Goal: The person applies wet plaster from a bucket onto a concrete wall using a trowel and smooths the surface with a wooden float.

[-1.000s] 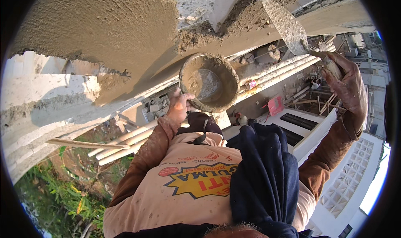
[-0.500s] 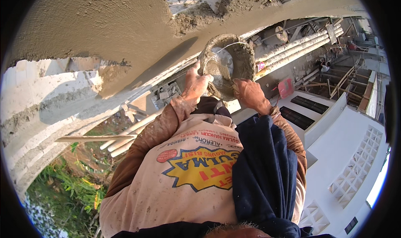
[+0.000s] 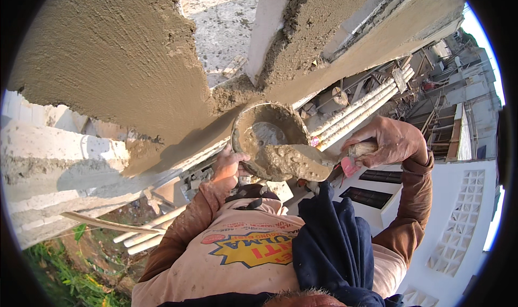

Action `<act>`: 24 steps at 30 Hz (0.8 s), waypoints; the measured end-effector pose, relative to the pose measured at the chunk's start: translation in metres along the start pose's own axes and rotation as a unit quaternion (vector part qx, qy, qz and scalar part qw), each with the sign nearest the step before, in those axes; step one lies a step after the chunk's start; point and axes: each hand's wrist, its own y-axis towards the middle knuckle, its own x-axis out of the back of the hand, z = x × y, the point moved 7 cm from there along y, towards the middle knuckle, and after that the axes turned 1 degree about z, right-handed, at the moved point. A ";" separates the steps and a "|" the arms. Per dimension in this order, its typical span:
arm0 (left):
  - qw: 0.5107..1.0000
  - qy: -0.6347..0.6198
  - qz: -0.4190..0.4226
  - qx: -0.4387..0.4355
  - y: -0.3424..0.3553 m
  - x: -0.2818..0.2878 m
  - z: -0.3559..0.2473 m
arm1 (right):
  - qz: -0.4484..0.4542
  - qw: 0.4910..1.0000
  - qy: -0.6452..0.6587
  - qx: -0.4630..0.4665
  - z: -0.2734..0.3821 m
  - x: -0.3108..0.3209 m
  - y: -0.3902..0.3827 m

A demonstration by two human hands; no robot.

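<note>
Wet plastered wall (image 3: 108,64) above scaffold poles (image 3: 356,110); left hand (image 3: 226,169) gripping mortar bowl (image 3: 267,137), right hand (image 3: 391,142) clenched around trowel (image 3: 294,161).

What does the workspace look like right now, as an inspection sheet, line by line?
Surface: rough wet brown mortar wall, freshly coated, with an unplastered gap.
Job's things: round mortar-caked bowl; flat metal trowel loaded with wet mortar, at the bowl's rim.
Clutter: pale bamboo scaffold poles; dark blue cloth over the shoulder.
Grippers: left hand grips the bowl's edge; right hand grips the trowel's handle.
Cables: nothing seen.
Surroundings: white building with lattice blocks; green plants below.
</note>
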 end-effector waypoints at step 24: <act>0.942 0.256 -0.056 -0.209 -0.003 -0.041 -0.020 | -0.150 0.922 -0.282 -0.217 -0.134 -0.201 0.091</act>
